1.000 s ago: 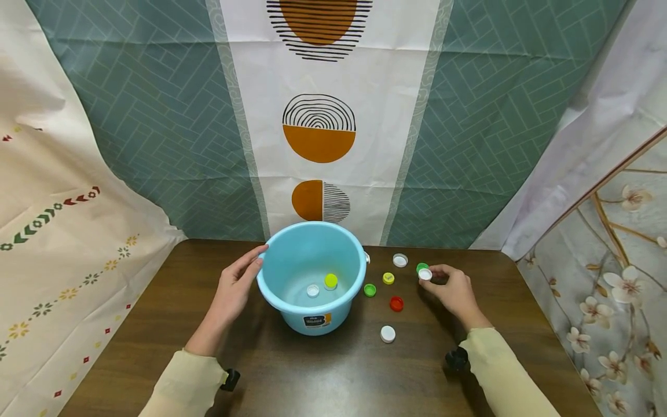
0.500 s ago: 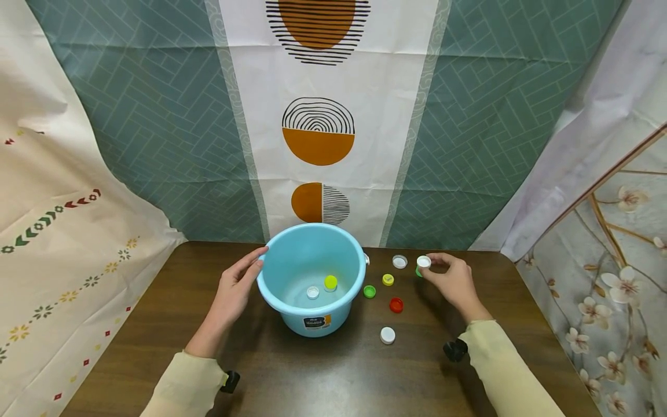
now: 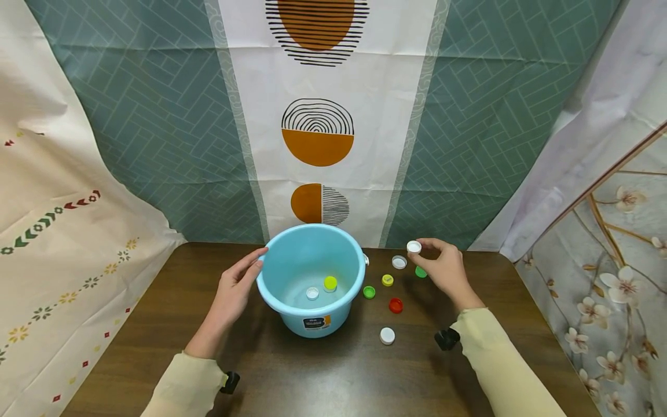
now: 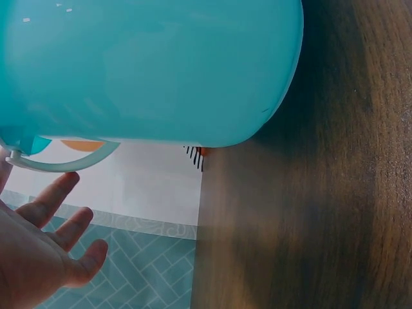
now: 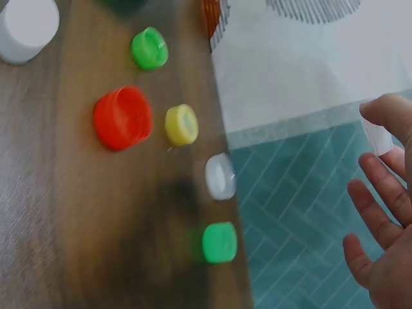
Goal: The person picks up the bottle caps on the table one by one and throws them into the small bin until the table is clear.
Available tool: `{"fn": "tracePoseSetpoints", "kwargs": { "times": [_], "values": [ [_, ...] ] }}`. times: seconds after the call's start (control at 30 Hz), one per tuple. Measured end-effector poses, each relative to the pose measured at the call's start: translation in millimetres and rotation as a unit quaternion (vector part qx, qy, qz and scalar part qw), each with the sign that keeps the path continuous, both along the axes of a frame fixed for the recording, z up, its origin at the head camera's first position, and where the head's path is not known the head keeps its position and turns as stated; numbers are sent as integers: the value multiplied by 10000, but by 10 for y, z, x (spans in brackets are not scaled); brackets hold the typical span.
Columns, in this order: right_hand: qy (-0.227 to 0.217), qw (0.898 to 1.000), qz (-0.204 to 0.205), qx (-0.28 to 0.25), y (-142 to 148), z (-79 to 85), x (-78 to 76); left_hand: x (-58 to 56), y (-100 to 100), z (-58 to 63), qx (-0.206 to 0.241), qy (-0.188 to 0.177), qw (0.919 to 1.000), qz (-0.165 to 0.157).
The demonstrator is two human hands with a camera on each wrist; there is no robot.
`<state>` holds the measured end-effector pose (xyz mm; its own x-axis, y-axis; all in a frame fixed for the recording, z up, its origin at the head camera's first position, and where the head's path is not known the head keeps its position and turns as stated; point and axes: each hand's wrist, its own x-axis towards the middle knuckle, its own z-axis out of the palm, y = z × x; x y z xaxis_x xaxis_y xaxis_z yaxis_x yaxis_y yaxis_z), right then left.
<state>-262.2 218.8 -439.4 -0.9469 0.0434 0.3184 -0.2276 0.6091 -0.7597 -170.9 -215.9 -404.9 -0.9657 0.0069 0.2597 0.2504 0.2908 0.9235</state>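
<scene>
Cap [image 3: 414, 247] (white one) is up in the air, pinched by the right hand [image 3: 445, 267] near a green cap [image 3: 421, 272] on the table [image 3: 333, 376], with the left hand [image 3: 234, 289], fingers pretty relaxed, just touching the blue bucket [image 3: 307, 255].

"What stands at the back?"

"A creased fabric hanging: green panels with pale herringbone lines [image 3: 156, 116], either side of a white central strip [image 3: 375, 133] printed with orange-and-black circles [image 3: 318, 145]."

"And the sides?"

"On the left, a cream cloth [image 3: 57, 156] with rows of little flowers and red and green arrows. On the right, a plain whitish drape [image 3: 578, 145], then a grey blossom-printed cloth [image 3: 578, 284] edged by a brown band."

"The counter?"

"Dark brown, wood-grained counter [image 3: 333, 382], rounded at its far corners, with soft light shining off its near part."
</scene>
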Motion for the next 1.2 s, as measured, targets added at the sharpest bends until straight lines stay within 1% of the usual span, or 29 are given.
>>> {"fn": "tracePoseSetpoints", "kwargs": {
  "times": [0.17, 0.3, 0.4, 0.57, 0.63, 0.73, 0.87, 1.0, 1.2],
  "values": [
    [149, 9999, 71, -28, -146, 167, 6, -3, 2, 0, 12, -8, 10000, 11],
    [148, 9998, 121, -75, -282, 310, 26, -7, 0, -10, -35, 41, 10000, -3],
    [119, 9998, 142, -86, -390, 386, 23, -7, 4, -9, -52, 85, 9999, -15],
    [97, 9994, 328, -100, -582, 489, 6, -17, 7, -8, 40, 175, 9998, -67],
    [89, 9990, 418, -129, -664, 527, 6, -40, -9, -45, 90, 187, 9997, -85],
    [116, 9983, 554, -162, -789, 584, 11, -97, -39, -136, 164, 185, 9997, -46],
    [189, 9971, 701, -213, -942, 646, 30, -173, -60, -241, 134, 260, 9996, 1],
    [160, 9958, 849, -298, -1099, 692, 65, -199, -65, -273, 59, 298, 9995, 1],
    [166, 9923, 1162, -394, -1376, 743, 131, -169, -87, -291, 23, 159, 9998, 116]
  ]
}}
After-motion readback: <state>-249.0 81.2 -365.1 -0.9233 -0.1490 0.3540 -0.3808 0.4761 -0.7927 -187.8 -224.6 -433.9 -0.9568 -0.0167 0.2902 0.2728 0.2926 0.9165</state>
